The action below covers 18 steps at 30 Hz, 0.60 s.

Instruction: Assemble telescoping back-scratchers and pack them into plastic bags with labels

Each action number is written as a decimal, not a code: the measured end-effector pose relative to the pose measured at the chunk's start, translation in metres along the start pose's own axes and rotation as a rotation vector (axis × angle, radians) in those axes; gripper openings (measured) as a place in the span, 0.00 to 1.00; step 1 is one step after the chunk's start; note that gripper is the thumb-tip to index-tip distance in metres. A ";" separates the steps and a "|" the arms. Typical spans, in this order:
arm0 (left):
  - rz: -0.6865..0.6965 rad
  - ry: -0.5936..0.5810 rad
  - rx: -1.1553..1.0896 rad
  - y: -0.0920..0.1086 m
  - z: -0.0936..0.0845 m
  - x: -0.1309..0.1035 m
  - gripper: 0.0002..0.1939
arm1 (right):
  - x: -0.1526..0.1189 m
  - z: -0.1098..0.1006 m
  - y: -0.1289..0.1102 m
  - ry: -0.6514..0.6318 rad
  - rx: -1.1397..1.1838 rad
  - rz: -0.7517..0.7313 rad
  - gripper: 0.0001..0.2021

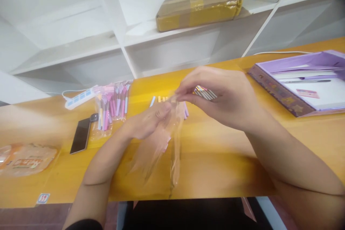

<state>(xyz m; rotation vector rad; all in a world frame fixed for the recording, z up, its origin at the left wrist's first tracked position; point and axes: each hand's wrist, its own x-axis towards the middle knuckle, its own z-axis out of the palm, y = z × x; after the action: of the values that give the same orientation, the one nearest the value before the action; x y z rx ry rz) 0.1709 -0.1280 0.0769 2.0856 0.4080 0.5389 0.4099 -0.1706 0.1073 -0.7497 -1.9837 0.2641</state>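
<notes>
A clear plastic bag (176,143), blurred by motion, hangs over the front of the wooden table. Its upper edge lies between the pinched fingertips of my right hand (223,97). My left hand (149,118) is closed on the same bag from the left, with the thumb on top. Several thin sticks with silver-grey shafts and coloured ends (205,92) lie behind my right hand, partly hidden by it. Beyond my fingertips, small pale yellow and blue pieces (162,99) show on the table; their kind I cannot make out.
Clear bags of pink, purple and blue brush-like tools (111,102) lie at left, beside a white power strip (82,97) and a dark phone (81,135). An orange-printed plastic bag (29,160) is far left. A purple box (285,95) stands right; a taped parcel (202,9) sits on the shelf.
</notes>
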 end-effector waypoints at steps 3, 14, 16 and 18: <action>-0.035 -0.004 0.022 0.002 -0.001 0.000 0.39 | 0.000 0.001 0.002 0.011 0.000 0.013 0.09; -0.044 0.046 0.044 -0.005 -0.001 0.001 0.41 | 0.001 0.000 0.005 -0.036 -0.042 -0.014 0.09; -0.037 0.039 0.024 -0.005 -0.001 0.002 0.43 | 0.002 0.001 0.005 -0.022 -0.046 -0.018 0.08; -0.035 0.035 -0.006 -0.004 -0.002 0.003 0.44 | 0.002 0.002 0.004 -0.023 -0.034 -0.021 0.09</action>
<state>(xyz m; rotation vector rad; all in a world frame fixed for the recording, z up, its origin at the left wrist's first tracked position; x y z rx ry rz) 0.1721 -0.1233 0.0746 2.0615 0.4620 0.5558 0.4096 -0.1661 0.1056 -0.7498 -2.0207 0.2282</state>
